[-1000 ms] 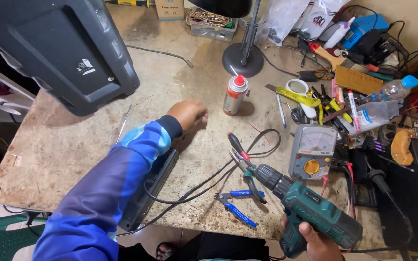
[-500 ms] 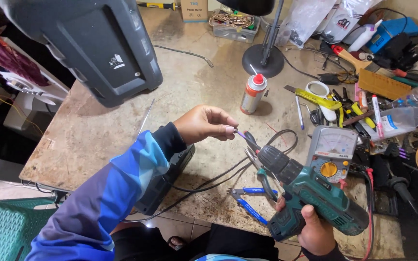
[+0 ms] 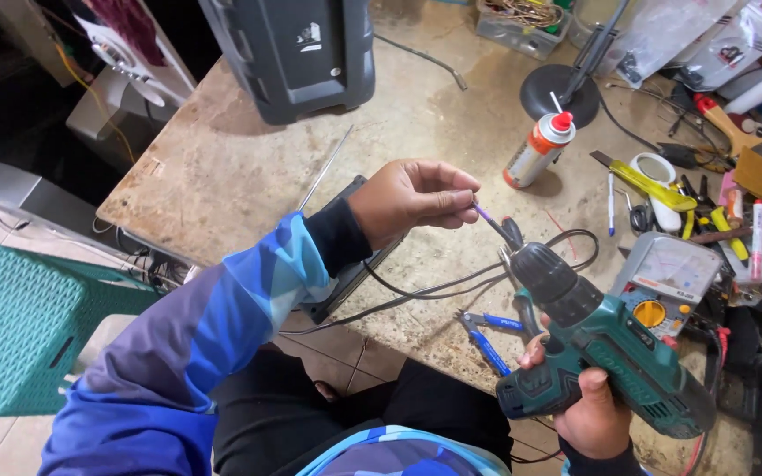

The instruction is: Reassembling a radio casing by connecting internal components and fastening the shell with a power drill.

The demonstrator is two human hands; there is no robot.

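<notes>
Compared with the frame a second earlier, the left hand [image 3: 412, 201] had left the worktop [image 3: 222, 167], where it had rested flat near the dark flat panel [image 3: 346, 256], and had risen to the nose of the cordless drill [image 3: 606, 353]. It was pinched shut, thumb against fingertips, on a thin bit [image 3: 492, 220] with a purple band, whose free end pointed down and away from the pinch into the dark chuck [image 3: 540, 269]. Whether the tip was already seated inside the chuck could not be told; it met the chuck mouth at least. The right hand [image 3: 588, 410] was wrapped closed round the drill's grip, the green body angled up toward the left hand, and the drill had come up and inward from its lower position of a second before. Judged from this, the work had passed from reaching on the table to fitting the bit to the drill, with both hands now committed and the bit held between pinch and chuck. Below the chuck, on the table edge, lay blue-handled pliers [image 3: 487, 335]; just beyond the drill's far side sat a grey meter [image 3: 663, 282] with an orange dial. Black cable [image 3: 434, 291] looped under the pinch. Farther off from the left hand stood an orange-and-white spray can [image 3: 535, 150] and, well apart, a large dark speaker cabinet [image 3: 297, 53].
</notes>
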